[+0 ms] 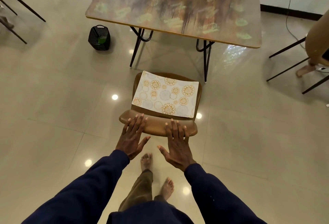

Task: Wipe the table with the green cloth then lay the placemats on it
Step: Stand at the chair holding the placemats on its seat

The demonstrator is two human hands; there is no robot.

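Note:
A white placemat (pixel 166 94) with orange and pale blue circle patterns lies flat on the seat of a brown chair (pixel 158 126) in front of me. My left hand (pixel 132 139) and my right hand (pixel 177 146) are both spread open, palms down, above the chair's near edge, holding nothing. The table (pixel 178 4), with a brown and green leaf-patterned top, stands beyond the chair with nothing on it. A bit of green shows inside a black slatted basket (pixel 99 37) on the floor left of the table; I cannot tell whether it is the cloth.
Glossy beige floor tiles surround everything. Chair legs (pixel 19 4) stand at the far left and another brown chair (pixel 316 45) at the right, with someone's bare foot (pixel 304 69) beside it. A cable (pixel 289 10) trails along the floor at the back right. My own bare feet (pixel 156 175) are below my hands.

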